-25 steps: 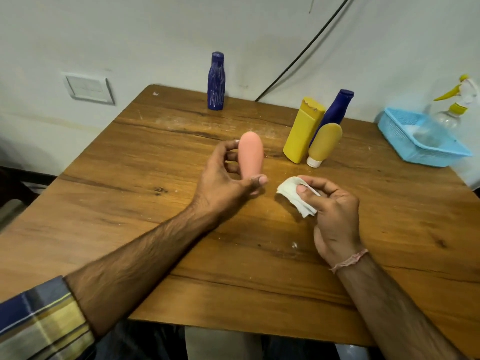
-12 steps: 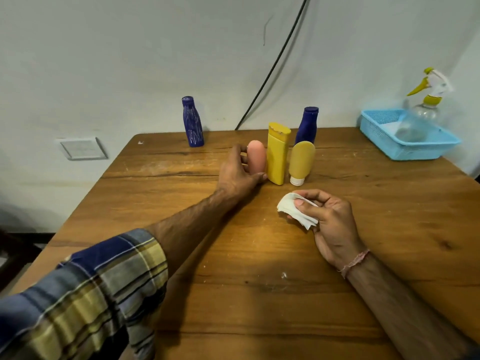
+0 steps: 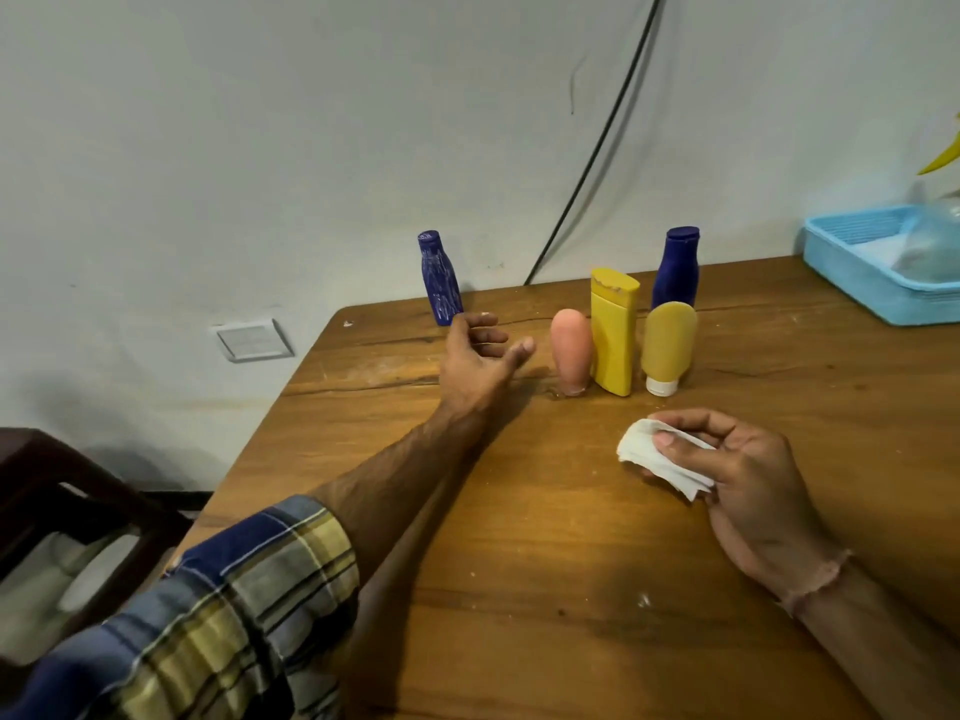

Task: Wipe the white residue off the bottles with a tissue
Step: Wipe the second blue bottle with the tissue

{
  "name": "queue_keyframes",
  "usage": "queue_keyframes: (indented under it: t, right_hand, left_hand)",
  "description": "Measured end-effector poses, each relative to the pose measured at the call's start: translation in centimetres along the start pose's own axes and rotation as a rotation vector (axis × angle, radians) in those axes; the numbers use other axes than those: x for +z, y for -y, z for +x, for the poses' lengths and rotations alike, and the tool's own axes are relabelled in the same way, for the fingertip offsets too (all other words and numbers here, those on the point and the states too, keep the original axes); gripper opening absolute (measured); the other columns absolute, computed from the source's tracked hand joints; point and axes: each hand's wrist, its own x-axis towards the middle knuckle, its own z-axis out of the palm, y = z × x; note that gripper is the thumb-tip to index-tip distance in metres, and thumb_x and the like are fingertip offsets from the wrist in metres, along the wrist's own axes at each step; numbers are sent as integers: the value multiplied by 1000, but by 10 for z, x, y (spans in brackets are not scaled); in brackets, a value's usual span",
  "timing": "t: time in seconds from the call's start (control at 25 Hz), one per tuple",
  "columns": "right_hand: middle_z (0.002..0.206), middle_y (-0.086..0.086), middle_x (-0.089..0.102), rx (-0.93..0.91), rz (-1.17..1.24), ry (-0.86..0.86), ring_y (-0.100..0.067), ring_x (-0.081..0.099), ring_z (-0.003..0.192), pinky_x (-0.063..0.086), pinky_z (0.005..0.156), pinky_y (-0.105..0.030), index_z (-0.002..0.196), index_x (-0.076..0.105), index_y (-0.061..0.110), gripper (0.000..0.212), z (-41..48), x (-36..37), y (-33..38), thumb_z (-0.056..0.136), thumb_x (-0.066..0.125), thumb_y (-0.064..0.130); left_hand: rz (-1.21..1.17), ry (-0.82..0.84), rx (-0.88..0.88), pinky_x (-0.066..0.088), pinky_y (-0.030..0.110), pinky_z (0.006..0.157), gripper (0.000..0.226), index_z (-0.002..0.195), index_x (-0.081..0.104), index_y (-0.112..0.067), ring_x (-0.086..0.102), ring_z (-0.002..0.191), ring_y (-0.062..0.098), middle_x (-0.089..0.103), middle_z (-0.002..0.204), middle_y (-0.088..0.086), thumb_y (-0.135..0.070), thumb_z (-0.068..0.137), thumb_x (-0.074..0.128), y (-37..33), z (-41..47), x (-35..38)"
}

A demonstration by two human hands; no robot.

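Left hand point(image 3: 478, 361) has let go of the pink bottle point(image 3: 571, 353) and swung left across the table point(image 3: 519, 563); the pink bottle now stands cap-down on its own. Nearest: checked sleeve point(image 3: 234, 605) on the left arm. Right hand point(image 3: 748, 480) hovers low over the table at front right, thumb and fingers pinching a folded tissue point(image 3: 660, 457), a soft white wad with one edge free. Left hand is further out, fingers loosely spread, holding nothing, fingertips right at the base of the streaked blue bottle point(image 3: 440, 278); can't tell if they touch. Mid-table row, left to right: pink bottle hard against the yellow bottle point(image 3: 614, 332), then the yellow tube point(image 3: 667, 345) on its white cap, with a dark blue bottle point(image 3: 675, 267) behind. None of these four shows obvious residue, so they're probably done. Streaked blue bottle stands alone, upright, at the far left edge by the wall, white streaks all down its body, so I'd say it's next. Looks like small rigid plastic: likely light, smooth, maybe slippery, and tippy on that narrow foot. Best hold is probably round the cap and neck, or low at the base, leaving the streaked sides open to the tissue. Blue basket point(image 3: 857, 272) sits at far right.
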Motion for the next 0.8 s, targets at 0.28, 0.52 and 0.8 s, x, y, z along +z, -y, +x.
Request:
queue_keyframes:
  t: [0.28,0.52,0.8]
  right_hand:
    - [95,0,79,-34,-124,38,-24,73,94,61,77,-42,92,78,14,16,0,-2,-4,84,71,1]
    - [92,6,78,-82,-169,95,-9,72,89,58,60,-26,90,77,14,17,0,-4,-5,84,71,0]
    - [96,-1,78,-72,-125,78,-22,74,90,60,63,-30,95,78,9,16,4,-2,-5,86,70,-2]
  left_hand:
    - [132,-266,-282,50,25,72,48,119,48,-17,61,103,20,58,113,2,-15,83,81,24,104,-40]
    - [139,-31,-302,60,35,82,85,146,27,-24,64,107,23,57,136,7,-26,82,84,39,134,-28]
    - [-26,-62,-202,53,48,102,78,150,34,-20,58,122,24,55,141,4,-16,86,78,30,76,-39]
